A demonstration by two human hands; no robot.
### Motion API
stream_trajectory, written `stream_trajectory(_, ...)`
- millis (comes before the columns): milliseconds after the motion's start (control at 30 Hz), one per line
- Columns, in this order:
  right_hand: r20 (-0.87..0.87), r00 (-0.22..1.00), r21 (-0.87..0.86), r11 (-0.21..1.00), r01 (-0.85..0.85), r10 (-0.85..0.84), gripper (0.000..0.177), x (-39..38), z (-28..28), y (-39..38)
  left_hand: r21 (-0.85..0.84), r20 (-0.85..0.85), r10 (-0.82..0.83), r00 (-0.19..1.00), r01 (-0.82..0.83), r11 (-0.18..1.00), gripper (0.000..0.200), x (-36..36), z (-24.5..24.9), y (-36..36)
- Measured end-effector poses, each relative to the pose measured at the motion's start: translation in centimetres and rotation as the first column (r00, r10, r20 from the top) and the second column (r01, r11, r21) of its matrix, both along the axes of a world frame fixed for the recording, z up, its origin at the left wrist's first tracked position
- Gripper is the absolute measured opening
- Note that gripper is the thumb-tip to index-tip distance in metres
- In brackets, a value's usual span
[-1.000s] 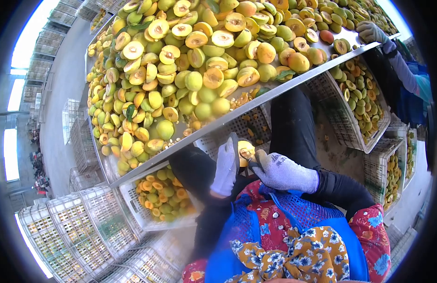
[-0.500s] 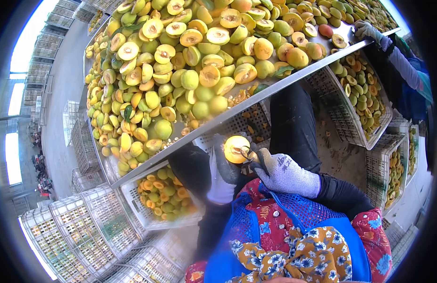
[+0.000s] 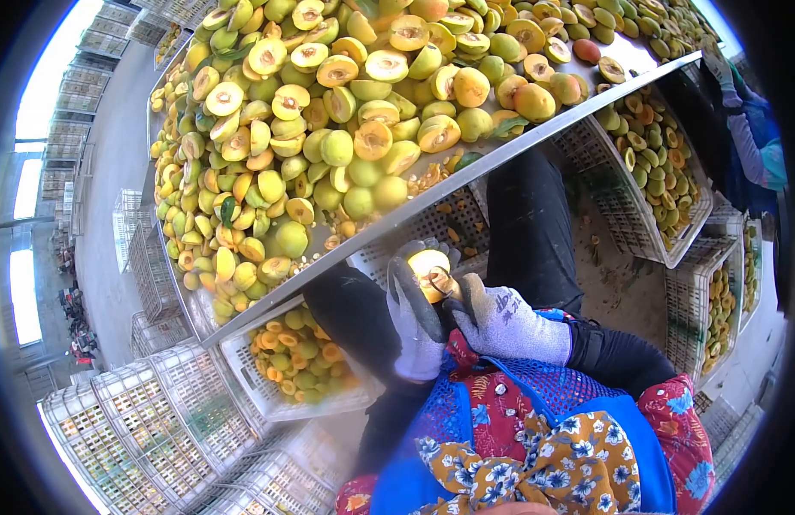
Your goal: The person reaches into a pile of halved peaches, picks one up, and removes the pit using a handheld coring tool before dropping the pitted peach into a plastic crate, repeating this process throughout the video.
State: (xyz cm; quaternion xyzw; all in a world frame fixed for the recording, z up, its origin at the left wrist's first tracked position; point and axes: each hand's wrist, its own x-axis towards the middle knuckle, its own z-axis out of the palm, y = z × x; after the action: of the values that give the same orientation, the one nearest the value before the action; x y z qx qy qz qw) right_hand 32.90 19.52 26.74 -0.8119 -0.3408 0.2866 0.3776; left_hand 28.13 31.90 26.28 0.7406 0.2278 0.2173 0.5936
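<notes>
The big metal table (image 3: 500, 165) slants across the top of the frame in front of me, and on it sits a great heap of fruit (image 3: 337, 148), green, yellow and orange, many with cut faces showing. Lower left, pale stacked crates (image 3: 140, 429)! At the right, a tilted crate (image 3: 616, 202) full of fruit halves; left of centre, below the table's edge, a smaller-looking white crate (image 3: 286, 412) with fruit inside. Another person's sleeve (image 3: 745, 142) shows at the upper right edge.

Now centre frame, my gloved hands, close together. My left hand (image 3: 415, 322) is curled around a cut fruit (image 3: 427, 264), just below the table's edge, its open face toward my right. My right hand (image 3: 509, 318) is narrow, fingers closed on a slim tool (image 3: 452, 289) right up at that cut face; its exact shape is too small to tell.
</notes>
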Motion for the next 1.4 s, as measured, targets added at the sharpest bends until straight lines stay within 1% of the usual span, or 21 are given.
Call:
stream_trajectory(100,-0.003,1.000,-0.027,1.000,0.006,-0.006,0.036,-0.1,0.0,0.0,-0.290,0.086,0.087,0.993,-0.058,0.955,0.041,0.1,-0.1,-0.4)
stream_trajectory(233,0.009,1.000,-0.002,1.000,0.014,-0.014,0.035,-0.3,0.3,0.1,-0.614,0.120,0.223,0.967,-0.104,0.782,0.042,0.0,-0.9,-0.6)
stream_trajectory(333,-0.006,1.000,0.077,0.997,0.014,-0.014,0.034,-0.4,0.2,-0.1,-0.434,0.107,0.194,0.975,-0.130,0.892,0.043,0.0,-0.6,-1.0)
stream_trajectory(433,-0.107,0.992,-0.006,0.998,-0.067,0.066,0.031,0.0,-0.1,-0.3,-0.394,0.056,0.203,0.978,-0.165,0.904,0.045,-0.3,-1.3,-1.1)
stream_trajectory(533,-0.230,0.968,0.118,0.990,-0.079,0.105,0.028,1.2,0.3,-0.4,-0.294,0.147,0.202,0.968,-0.152,0.944,0.043,0.2,-1.3,-1.3)
stream_trajectory(567,-0.397,0.914,0.136,0.990,-0.028,0.081,0.027,1.5,0.4,-0.3,-0.288,0.133,0.213,0.968,-0.168,0.943,0.042,0.1,-1.4,-1.4)
stream_trajectory(667,-0.400,0.902,0.331,0.943,-0.023,0.162,0.029,1.8,0.1,-0.6,-0.289,0.195,0.180,0.964,-0.119,0.950,0.042,0.4,-1.5,-1.6)
stream_trajectory(700,-0.448,0.877,0.370,0.929,0.004,0.175,0.033,2.0,0.4,-0.5,-0.390,0.151,0.170,0.974,-0.099,0.915,0.041,0.1,-2.0,-1.4)
stream_trajectory(767,-0.823,0.559,0.207,0.970,0.131,0.100,0.032,3.0,1.6,-0.9,-0.577,0.069,0.136,0.988,-0.072,0.814,0.038,-0.4,-2.5,-0.2)
stream_trajectory(833,-0.994,0.105,0.002,0.987,0.162,-0.015,0.031,3.6,2.4,-1.1,-0.105,-0.029,-0.111,0.993,0.108,0.989,0.038,-0.6,-0.5,1.3)
stream_trajectory(967,-0.987,0.158,0.014,0.978,0.208,-0.019,0.032,2.6,1.5,-0.7,-0.229,-0.132,-0.034,0.991,0.003,0.973,0.034,-1.5,-2.8,1.4)
stream_trajectory(1033,-0.996,0.054,0.086,0.977,0.194,0.077,0.035,3.2,1.1,-1.1,-0.181,0.039,0.106,0.994,-0.097,0.979,0.033,-1.4,-3.6,0.0)
stream_trajectory(1067,-0.992,-0.010,0.118,0.974,0.193,0.122,0.036,3.1,0.9,-1.5,-0.243,0.041,0.110,0.993,-0.097,0.965,0.033,-1.7,-3.1,-0.4)
stream_trajectory(1133,-0.910,-0.358,0.125,0.962,0.242,0.209,0.035,3.3,-1.2,-1.8,-0.359,0.075,0.120,0.990,-0.085,0.929,0.033,-0.9,-2.1,-0.7)
stream_trajectory(1167,-0.831,-0.503,0.118,0.959,0.258,0.238,0.035,3.3,-1.7,-1.9,-0.508,0.091,0.128,0.988,-0.064,0.859,0.032,-0.7,-1.8,-0.8)
stream_trajectory(1200,-0.732,-0.629,0.111,0.957,0.269,0.261,0.035,3.6,-2.0,-1.9,-0.502,0.080,0.118,0.990,-0.062,0.863,0.031,-0.4,-1.6,-0.8)
stream_trajectory(1267,-0.940,-0.307,0.081,0.973,0.215,0.146,0.035,3.3,-0.7,-1.9,-0.492,0.039,0.095,0.995,-0.064,0.868,0.030,-0.5,-1.4,-0.9)
stream_trajectory(1300,-0.989,-0.108,0.082,0.980,0.182,0.103,0.034,3.1,0.0,-1.8,-0.402,-0.001,0.040,0.999,-0.038,0.915,0.029,-0.7,-2.3,-0.9)
stream_trajectory(1333,-0.993,0.102,0.081,0.984,0.156,0.066,0.034,3.0,0.3,-1.5,-0.043,-0.020,-0.007,1.000,0.006,0.999,0.029,-0.9,-2.8,-0.5)
stream_trajectory(1367,-0.997,-0.030,0.062,0.982,0.177,0.068,0.035,3.2,0.2,-1.7,-0.139,0.024,0.011,1.000,-0.008,0.990,0.030,-0.8,-3.2,-0.6)
stream_trajectory(1400,-0.927,-0.346,0.076,0.974,0.213,0.148,0.035,3.1,-0.7,-1.9,-0.237,0.062,0.038,0.997,-0.022,0.971,0.031,-0.9,-3.4,-0.9)
